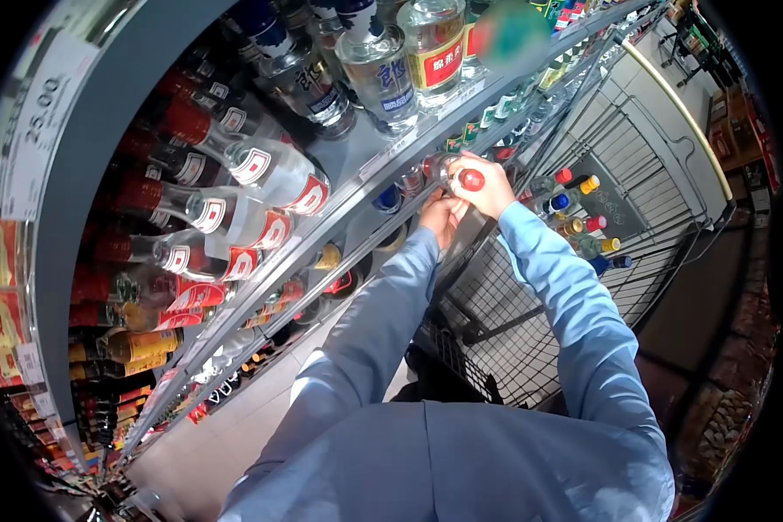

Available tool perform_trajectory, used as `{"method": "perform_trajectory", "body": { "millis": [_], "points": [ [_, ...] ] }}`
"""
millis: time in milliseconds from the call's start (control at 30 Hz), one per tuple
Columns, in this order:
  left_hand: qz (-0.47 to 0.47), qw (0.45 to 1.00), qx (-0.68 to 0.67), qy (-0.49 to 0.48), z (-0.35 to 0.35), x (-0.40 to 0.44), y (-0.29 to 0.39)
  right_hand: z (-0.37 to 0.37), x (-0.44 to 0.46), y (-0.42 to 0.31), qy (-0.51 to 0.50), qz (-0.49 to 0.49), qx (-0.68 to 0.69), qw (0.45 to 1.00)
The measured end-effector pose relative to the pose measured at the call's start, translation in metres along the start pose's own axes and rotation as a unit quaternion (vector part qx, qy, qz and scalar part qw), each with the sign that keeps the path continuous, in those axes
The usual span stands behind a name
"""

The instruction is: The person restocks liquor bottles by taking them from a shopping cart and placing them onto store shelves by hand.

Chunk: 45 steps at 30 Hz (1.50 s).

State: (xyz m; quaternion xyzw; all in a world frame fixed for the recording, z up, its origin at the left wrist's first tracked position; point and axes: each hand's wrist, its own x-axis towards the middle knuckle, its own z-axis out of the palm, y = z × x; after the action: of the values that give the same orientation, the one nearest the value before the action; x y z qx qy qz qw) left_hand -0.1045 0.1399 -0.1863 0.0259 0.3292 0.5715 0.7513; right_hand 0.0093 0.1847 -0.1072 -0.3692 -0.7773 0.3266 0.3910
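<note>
My right hand is wrapped round a glass bottle with a red cap, the cap pointing up towards me. Just below and to the left, my left hand has its fingers curled against the same bottle. Most of the bottle's body is hidden behind my hands. Both hands are at the edge of the shelf, beside the metal shopping cart. Several bottles with red, yellow and blue caps stand in the cart, to the right of my right hand.
Shelves on the left hold many bottles, among them clear ones with red-and-white labels and large clear bottles on top. A price tag hangs at the far left. The cart's handle curves along the upper right.
</note>
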Motion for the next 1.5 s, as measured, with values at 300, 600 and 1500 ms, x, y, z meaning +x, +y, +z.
{"method": "perform_trajectory", "body": {
  "millis": [300,600,1500],
  "points": [
    [-0.033,0.998,0.059,-0.011,-0.024,0.037,0.004,0.015,0.039,0.045,-0.076,0.129,0.059,0.987],
    [-0.012,0.995,0.1,-0.001,-0.032,0.043,0.02,0.053,0.076,0.112,-0.081,0.007,-0.048,0.996],
    [0.163,0.673,0.713,-0.113,-0.07,-0.11,0.009,0.055,-0.044,0.041,0.136,0.142,0.325,0.925]
  ]
}}
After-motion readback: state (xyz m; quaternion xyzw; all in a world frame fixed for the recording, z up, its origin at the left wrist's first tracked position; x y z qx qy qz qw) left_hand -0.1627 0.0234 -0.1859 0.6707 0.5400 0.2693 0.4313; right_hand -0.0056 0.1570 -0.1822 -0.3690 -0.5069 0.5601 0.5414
